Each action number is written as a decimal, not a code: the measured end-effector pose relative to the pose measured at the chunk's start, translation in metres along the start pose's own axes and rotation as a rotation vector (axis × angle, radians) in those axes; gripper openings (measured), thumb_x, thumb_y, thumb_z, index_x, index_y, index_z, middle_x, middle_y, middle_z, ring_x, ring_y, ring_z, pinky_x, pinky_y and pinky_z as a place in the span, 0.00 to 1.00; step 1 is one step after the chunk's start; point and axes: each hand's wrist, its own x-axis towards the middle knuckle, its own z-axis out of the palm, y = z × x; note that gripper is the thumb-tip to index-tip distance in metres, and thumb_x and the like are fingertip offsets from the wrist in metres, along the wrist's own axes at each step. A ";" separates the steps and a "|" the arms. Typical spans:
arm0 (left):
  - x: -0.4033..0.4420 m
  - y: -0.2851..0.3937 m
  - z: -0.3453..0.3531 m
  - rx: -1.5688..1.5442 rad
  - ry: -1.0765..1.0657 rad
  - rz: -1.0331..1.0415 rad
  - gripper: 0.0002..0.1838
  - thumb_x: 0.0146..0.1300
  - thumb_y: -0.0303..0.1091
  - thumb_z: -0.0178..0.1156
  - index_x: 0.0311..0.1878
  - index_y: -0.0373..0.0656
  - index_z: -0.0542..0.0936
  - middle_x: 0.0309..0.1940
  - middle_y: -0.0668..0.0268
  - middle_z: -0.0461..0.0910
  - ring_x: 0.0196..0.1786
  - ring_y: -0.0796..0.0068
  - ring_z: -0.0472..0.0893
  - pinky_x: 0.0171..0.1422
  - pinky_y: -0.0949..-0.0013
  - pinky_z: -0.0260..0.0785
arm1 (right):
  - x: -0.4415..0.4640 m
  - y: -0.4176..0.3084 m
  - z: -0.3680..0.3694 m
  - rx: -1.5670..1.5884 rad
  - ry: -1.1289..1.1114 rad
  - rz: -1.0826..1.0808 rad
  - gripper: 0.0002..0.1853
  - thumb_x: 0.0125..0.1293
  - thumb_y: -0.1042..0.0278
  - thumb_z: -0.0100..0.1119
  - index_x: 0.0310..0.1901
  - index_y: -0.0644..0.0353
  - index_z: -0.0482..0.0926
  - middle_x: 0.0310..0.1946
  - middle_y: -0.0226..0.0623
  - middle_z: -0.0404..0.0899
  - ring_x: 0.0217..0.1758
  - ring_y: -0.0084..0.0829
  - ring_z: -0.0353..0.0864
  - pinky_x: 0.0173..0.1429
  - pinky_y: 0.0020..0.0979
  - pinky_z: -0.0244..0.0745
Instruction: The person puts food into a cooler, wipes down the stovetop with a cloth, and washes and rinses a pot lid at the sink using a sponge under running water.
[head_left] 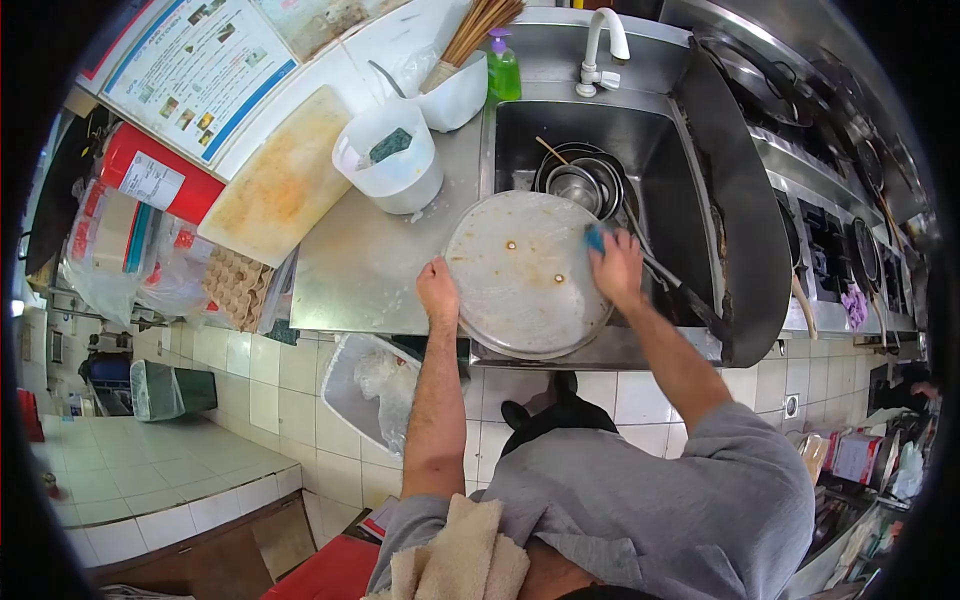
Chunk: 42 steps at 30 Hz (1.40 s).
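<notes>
A large round metal lid (520,250), dull grey with two rusty holes, lies over the front left part of the sink (660,160). My left hand (438,290) grips its left rim, fingers curled over the edge. At the upper right edge of the lid, my right hand (617,268) is closed on a blue scrubbing sponge (597,238) pressed to the surface. Behind the lid, nested metal bowls and pans (577,186) sit in the basin. A long dark handle (690,300) slants over the sink's front right.
White faucet (602,60) at the back; green soap bottle (503,72) beside it. Left of the sink stand a white tub (390,165) with a scouring pad and a stained cutting board (280,180). A metal partition (745,210) separates the stove (835,250). A waste bin (350,390) stands below.
</notes>
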 end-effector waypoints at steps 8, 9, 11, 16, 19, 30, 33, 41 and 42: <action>0.003 -0.005 0.001 0.002 -0.001 0.009 0.24 0.61 0.47 0.50 0.29 0.29 0.76 0.22 0.49 0.77 0.27 0.58 0.76 0.37 0.60 0.66 | 0.121 -0.045 0.010 0.238 -0.085 0.120 0.24 0.52 0.66 0.58 0.53 0.61 0.70 0.51 0.50 0.69 0.54 0.48 0.71 0.57 0.41 0.67; 0.003 -0.004 0.001 0.016 -0.003 -0.004 0.24 0.59 0.49 0.53 0.29 0.30 0.76 0.23 0.50 0.78 0.28 0.58 0.76 0.37 0.61 0.67 | 0.134 -0.062 0.008 0.443 0.020 0.060 0.25 0.52 0.66 0.58 0.53 0.63 0.70 0.51 0.50 0.70 0.54 0.47 0.71 0.58 0.39 0.66; 0.000 -0.006 0.002 0.029 0.002 -0.016 0.25 0.57 0.51 0.57 0.29 0.30 0.77 0.24 0.51 0.79 0.29 0.58 0.77 0.38 0.61 0.68 | 0.153 -0.110 -0.009 0.753 0.165 -0.061 0.25 0.51 0.67 0.59 0.53 0.65 0.70 0.49 0.52 0.72 0.54 0.44 0.72 0.59 0.37 0.66; 0.001 -0.002 -0.004 0.053 -0.104 -0.064 0.28 0.50 0.54 0.63 0.33 0.31 0.77 0.29 0.51 0.80 0.33 0.59 0.79 0.40 0.63 0.69 | 0.201 -0.261 -0.062 1.136 0.312 -0.379 0.24 0.52 0.68 0.59 0.52 0.66 0.70 0.43 0.52 0.73 0.50 0.46 0.72 0.56 0.34 0.67; -0.002 0.005 -0.006 0.036 -0.116 -0.070 0.29 0.48 0.55 0.65 0.33 0.31 0.77 0.28 0.52 0.79 0.32 0.62 0.78 0.40 0.64 0.69 | 0.226 -0.306 -0.045 0.923 0.178 -0.438 0.28 0.55 0.57 0.59 0.57 0.57 0.66 0.50 0.52 0.66 0.55 0.48 0.66 0.59 0.44 0.61; 0.007 -0.001 -0.014 -0.482 -0.296 -0.193 0.23 0.54 0.40 0.63 0.47 0.31 0.74 0.38 0.58 0.79 0.38 0.68 0.77 0.44 0.68 0.69 | 0.285 -0.090 0.000 0.528 -0.024 0.122 0.25 0.53 0.52 0.60 0.52 0.50 0.75 0.52 0.48 0.70 0.56 0.47 0.70 0.58 0.44 0.67; 0.003 0.008 -0.015 -0.646 -0.312 -0.365 0.19 0.56 0.33 0.61 0.49 0.33 0.71 0.42 0.57 0.78 0.41 0.68 0.79 0.48 0.67 0.71 | 0.336 0.005 0.030 0.488 0.148 0.277 0.26 0.53 0.56 0.61 0.53 0.57 0.73 0.50 0.53 0.71 0.55 0.48 0.71 0.58 0.43 0.68; 0.001 0.063 0.055 -0.790 -0.314 -0.333 0.17 0.56 0.28 0.60 0.48 0.36 0.70 0.41 0.57 0.78 0.42 0.66 0.79 0.50 0.63 0.72 | 0.402 0.114 0.041 0.822 0.123 0.542 0.31 0.56 0.47 0.59 0.55 0.61 0.68 0.40 0.46 0.75 0.35 0.37 0.77 0.36 0.35 0.75; 0.003 0.069 0.067 -0.817 -0.338 -0.313 0.18 0.56 0.28 0.60 0.48 0.36 0.70 0.42 0.57 0.78 0.42 0.66 0.79 0.51 0.63 0.71 | 0.404 0.116 0.036 1.095 -0.012 0.599 0.31 0.57 0.44 0.59 0.53 0.62 0.69 0.36 0.42 0.76 0.26 0.32 0.77 0.26 0.30 0.75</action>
